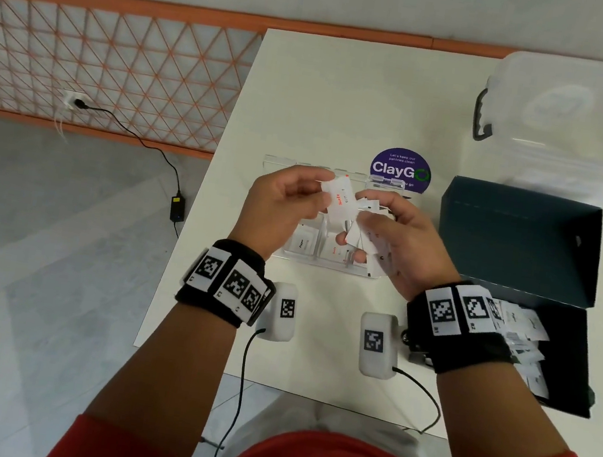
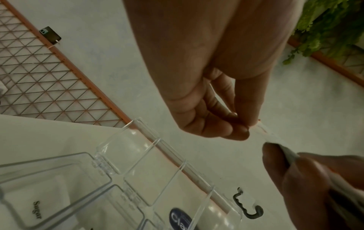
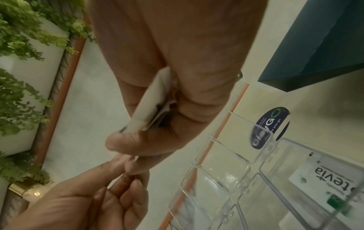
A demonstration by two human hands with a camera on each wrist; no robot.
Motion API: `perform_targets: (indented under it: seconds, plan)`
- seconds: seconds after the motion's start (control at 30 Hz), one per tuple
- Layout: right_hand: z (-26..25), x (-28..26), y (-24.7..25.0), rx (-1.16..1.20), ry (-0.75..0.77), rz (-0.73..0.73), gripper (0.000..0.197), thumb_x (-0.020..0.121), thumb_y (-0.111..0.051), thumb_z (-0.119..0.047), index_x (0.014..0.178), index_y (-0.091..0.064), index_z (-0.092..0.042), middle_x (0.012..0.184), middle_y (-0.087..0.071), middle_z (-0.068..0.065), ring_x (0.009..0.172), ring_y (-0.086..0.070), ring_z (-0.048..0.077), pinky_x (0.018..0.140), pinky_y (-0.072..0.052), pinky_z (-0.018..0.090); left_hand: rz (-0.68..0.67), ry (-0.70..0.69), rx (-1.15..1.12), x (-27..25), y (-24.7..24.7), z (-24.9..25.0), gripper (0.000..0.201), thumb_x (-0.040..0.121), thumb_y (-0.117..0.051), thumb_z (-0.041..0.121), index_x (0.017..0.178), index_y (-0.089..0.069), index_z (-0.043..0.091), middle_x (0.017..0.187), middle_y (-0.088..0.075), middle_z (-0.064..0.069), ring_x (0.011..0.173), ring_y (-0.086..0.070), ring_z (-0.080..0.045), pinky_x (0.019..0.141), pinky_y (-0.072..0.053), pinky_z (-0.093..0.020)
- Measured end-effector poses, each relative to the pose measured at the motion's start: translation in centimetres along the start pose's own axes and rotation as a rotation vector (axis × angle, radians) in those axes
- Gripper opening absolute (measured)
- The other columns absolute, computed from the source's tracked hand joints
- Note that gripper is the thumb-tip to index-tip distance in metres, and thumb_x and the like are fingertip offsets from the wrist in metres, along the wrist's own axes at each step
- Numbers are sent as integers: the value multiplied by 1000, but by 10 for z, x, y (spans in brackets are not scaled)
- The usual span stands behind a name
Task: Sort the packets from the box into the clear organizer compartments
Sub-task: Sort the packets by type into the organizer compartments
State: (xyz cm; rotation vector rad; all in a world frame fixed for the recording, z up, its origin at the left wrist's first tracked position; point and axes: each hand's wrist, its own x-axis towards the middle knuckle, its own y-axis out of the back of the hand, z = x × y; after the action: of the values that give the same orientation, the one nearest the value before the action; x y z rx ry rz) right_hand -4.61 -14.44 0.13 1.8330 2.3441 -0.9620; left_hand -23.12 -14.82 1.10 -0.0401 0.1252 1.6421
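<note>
Pinching one white packet (image 1: 341, 199) by its edge, the left hand (image 1: 284, 202) has thumb & fingertips pressed together on it, other fingers curled under. The right hand (image 1: 398, 242) is clamped on a fanned stack of packets (image 1: 366, 237), thumb on top, fingers curled beneath; the pulled packet looks partly still in that stack, can't tell if it's fully free.

Handling, my read: packets are v. light, thin, flat paper sachets w/ loose filling, so floppy at the middle, stiffer along the sealed edges. Smooth paper slides on paper, so the stack may shed extras when one is drawn. Best hold: a sealed edge or corner, thumb vs fingertip, light pressure; no squeezing the belly, it could burst.

Both hands hover over the clear organizer (image 1: 330, 263) on the white table (image 1: 330, 96); a few compartments already hold packets, e.g. one marked Sugar (image 2: 37, 209), one Stevia (image 3: 327, 174). More packets lie in the dark box (image 1: 565, 354), open, just right of the right wrist.
</note>
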Motion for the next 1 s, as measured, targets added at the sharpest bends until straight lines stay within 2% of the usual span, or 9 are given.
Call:
perform_targets:
  seconds: [0.1, 0.17, 0.3, 0.43, 0.57, 0.7, 0.8, 1.0]
  plan:
    - [1, -2, 5, 40, -15, 49, 22, 95, -56, 3, 113, -62, -9, 94, -73, 17, 75, -69, 35, 54, -55, 33, 35, -1, 31, 3, 2, -4, 25, 84, -68, -1, 99, -72, 19, 77, -71, 8, 72, -67, -11, 68, -55, -23]
    - [2, -4, 8, 106, -29, 70, 21, 96, -55, 2, 112, -59, -11, 89, -72, 14, 74, -70, 33, 60, -59, 37, 57, 2, 83, 6, 3, -11, 26, 83, -68, 1, 96, -73, 23, 77, -71, 11, 71, -67, -9, 67, -55, -22]
    - [0, -5, 12, 220, -35, 55, 20, 97, -52, 2, 114, -56, -9, 94, -71, 16, 74, -71, 31, 74, -61, 49, 8, 18, 154, 7, 0, -24, 28, 82, -70, 4, 93, -73, 30, 75, -70, 12, 69, -66, -7, 65, -52, -17]
    - [0, -5, 10, 224, -27, 11, 18, 97, -50, 3, 108, -57, -8, 92, -71, 16, 72, -71, 30, 71, -60, 48, -52, 42, 263, 9, -4, -36, 26, 83, -70, 9, 93, -73, 32, 80, -72, 10, 73, -68, -6, 70, -51, -15]
    - [1, -4, 12, 220, -26, 9, 18, 97, -50, 3, 107, -59, -9, 92, -70, 16, 72, -68, 31, 72, -59, 48, -58, 72, 436, 12, -7, -52, 20, 84, -69, 11, 99, -75, 23, 88, -71, 12, 84, -65, 1, 83, -49, -13]
    - [3, -3, 17, 207, -24, 35, 19, 97, -52, 1, 111, -58, -9, 96, -70, 16, 75, -68, 33, 71, -60, 45, -56, 98, 624, 16, -10, -68, 17, 87, -68, 14, 101, -75, 19, 96, -72, 4, 87, -63, -7, 80, -43, -12]
    - [4, -2, 19, 216, -28, 47, 19, 96, -53, 0, 110, -60, -9, 96, -70, 17, 76, -69, 33, 71, -60, 45, -67, 79, 687, 20, -16, -73, 17, 89, -65, 14, 102, -75, 16, 99, -73, 0, 89, -63, -11, 82, -42, -16]
    - [8, -1, 18, 246, -50, 61, 22, 96, -51, 1, 112, -59, -11, 97, -70, 18, 79, -69, 35, 66, -60, 41, -251, 45, 956, 23, -30, -81, 22, 93, -59, 18, 111, -72, 16, 113, -68, -5, 106, -60, -23, 93, -45, -31]
